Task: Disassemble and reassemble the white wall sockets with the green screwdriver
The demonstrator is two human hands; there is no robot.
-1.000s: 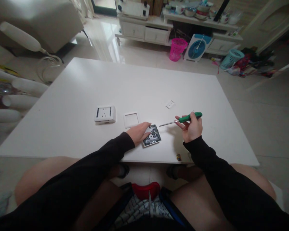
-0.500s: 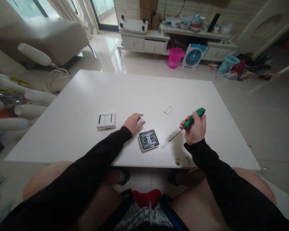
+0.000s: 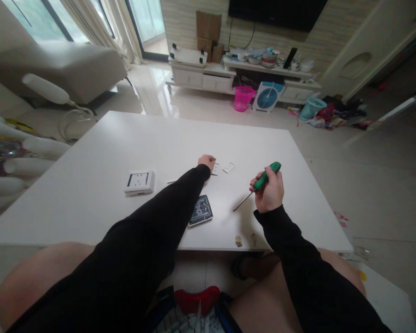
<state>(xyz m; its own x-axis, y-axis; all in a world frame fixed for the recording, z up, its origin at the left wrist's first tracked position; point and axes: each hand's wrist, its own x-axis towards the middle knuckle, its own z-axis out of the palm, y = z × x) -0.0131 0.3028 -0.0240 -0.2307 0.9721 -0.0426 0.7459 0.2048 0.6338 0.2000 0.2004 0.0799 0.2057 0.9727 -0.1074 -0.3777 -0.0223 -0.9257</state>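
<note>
My left hand (image 3: 206, 161) reaches far across the white table (image 3: 166, 138), its curled fingers resting on a small white piece (image 3: 215, 169) next to another small white rectangular piece (image 3: 228, 167). My right hand (image 3: 268, 189) grips a green-handled screwdriver (image 3: 260, 183) with the tip angled down-left, just above the tabletop. A dark socket insert (image 3: 201, 210) lies flat near the front edge, partly behind my left sleeve. A white wall socket (image 3: 139, 181) sits to the left. The white frame is mostly hidden under my left arm.
A cartoon sticker (image 3: 238, 241) is on the table's front edge. Beyond the table are a pink basket (image 3: 243, 97), a blue fan (image 3: 267, 96), a teal basket (image 3: 310, 108) and a low white cabinet (image 3: 208, 78). A sofa (image 3: 65, 69) stands at left.
My left hand left the dark insert, passed over the white frame and stretched forward to the small white pieces. My right hand tilted the screwdriver tip downward. The camera tipped up.
</note>
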